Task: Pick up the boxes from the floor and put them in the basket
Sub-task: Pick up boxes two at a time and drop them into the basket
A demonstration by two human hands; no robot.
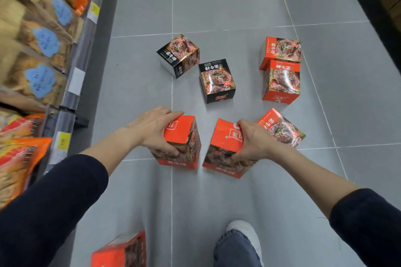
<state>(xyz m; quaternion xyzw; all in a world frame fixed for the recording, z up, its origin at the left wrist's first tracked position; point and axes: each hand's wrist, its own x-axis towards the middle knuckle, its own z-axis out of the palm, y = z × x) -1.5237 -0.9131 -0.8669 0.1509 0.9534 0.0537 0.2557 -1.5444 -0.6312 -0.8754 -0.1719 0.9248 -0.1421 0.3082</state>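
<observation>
Orange boxes are gripped on the grey floor (pixel 141 191), one box (pixel 181 143) clasped by the left hand (pixel 152 130), its neighbour (pixel 225 149) by the right hand (pixel 253 141), both arms outstretched, fingers curled over the tops.

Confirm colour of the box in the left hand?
Orange-red box with a meat photo on its sides, gripped by the left hand; head view, the only one.

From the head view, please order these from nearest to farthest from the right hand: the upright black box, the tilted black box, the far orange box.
1. Upright black box, up-left of the right hand.
2. Far orange box, far right.
3. Tilted black box, far left.
</observation>
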